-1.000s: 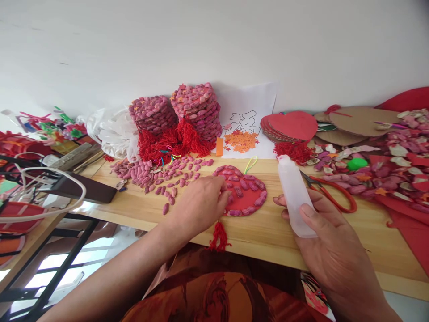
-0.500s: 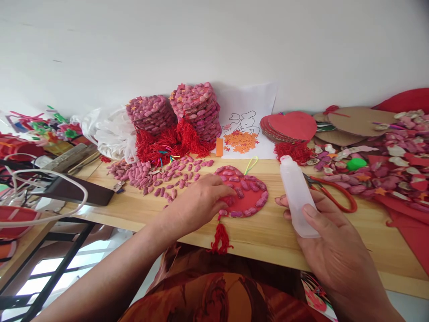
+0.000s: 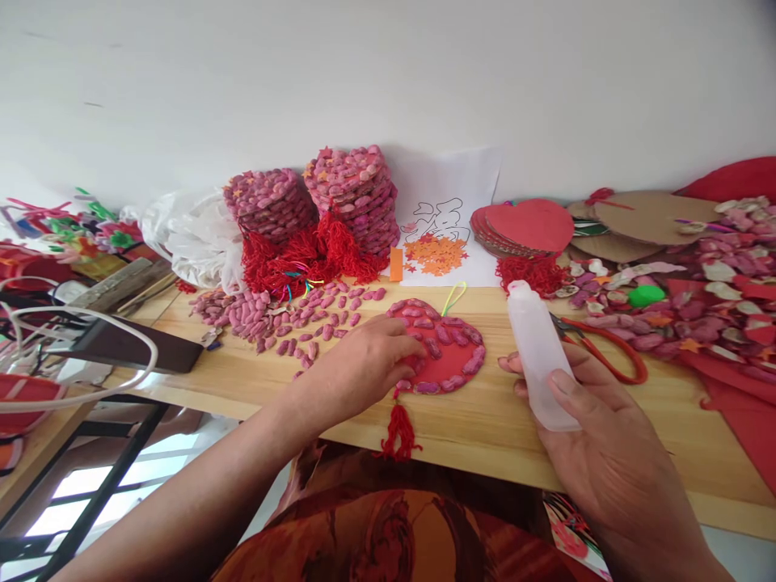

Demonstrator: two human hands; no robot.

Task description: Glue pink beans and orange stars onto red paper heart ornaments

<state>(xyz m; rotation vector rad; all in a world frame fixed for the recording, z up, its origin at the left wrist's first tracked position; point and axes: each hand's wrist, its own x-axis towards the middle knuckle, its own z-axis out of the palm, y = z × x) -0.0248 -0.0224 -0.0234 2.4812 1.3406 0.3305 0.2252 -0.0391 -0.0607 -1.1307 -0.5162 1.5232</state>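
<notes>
A red heart-shaped piece [image 3: 449, 358] lies on the wooden table, edged with pink-dyed peanuts; a yellow loop is at its top and a red tassel [image 3: 400, 432] at its lower left. My left hand [image 3: 369, 360] rests over its left side with fingers bent together; whatever is under the fingertips is hidden. In my right hand [image 3: 591, 396] is a translucent white bottle [image 3: 542, 360], tilted with its cap up, right of the heart. Loose pink peanuts [image 3: 246, 311] are spread left of the heart.
Two stacks of peanut-covered pieces [image 3: 355, 194] with red tassels stand at the back. Orange stars [image 3: 436, 255] lie on white paper [image 3: 485, 271]. Red hearts [image 3: 530, 226] are stacked beside it. Orange-handled scissors [image 3: 630, 368] lie right, near heaped peanuts. A black box [image 3: 175, 347] and white cable are left.
The view has shifted very slightly. Both hands keep nearly the same place, the left over the heart and the right around the bottle.
</notes>
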